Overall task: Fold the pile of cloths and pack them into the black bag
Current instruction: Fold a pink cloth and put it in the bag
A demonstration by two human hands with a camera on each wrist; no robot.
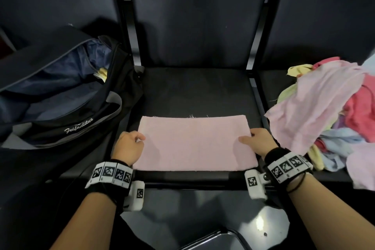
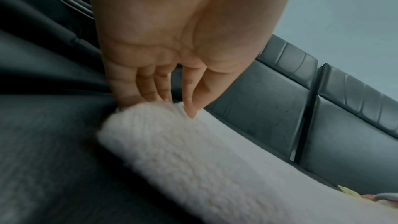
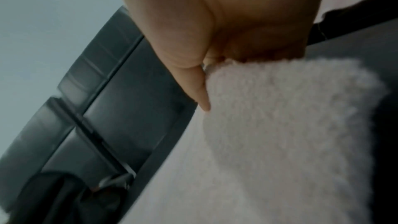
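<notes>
A pink cloth [image 1: 194, 144] lies folded into a flat rectangle on the middle black seat [image 1: 194, 91], close to its front edge. My left hand [image 1: 140, 139] pinches the cloth's left edge, thumb on top. In the left wrist view the left hand [image 2: 170, 101] has its fingers at the edge of the cloth [image 2: 193, 159]. My right hand [image 1: 248, 137] pinches the right edge the same way. The right wrist view shows that hand's [image 3: 202, 81] thumb lying on the cloth [image 3: 280, 125], with the fingers hidden below it. The black bag [image 1: 60, 91] stands open on the left seat.
A loose pile of pink, red, yellow and blue cloths [image 1: 328, 111] covers the right seat. A bit of yellow cloth [image 1: 101, 74] shows inside the bag. Black armrest bars [image 1: 257, 91] separate the seats. The seat backs rise behind.
</notes>
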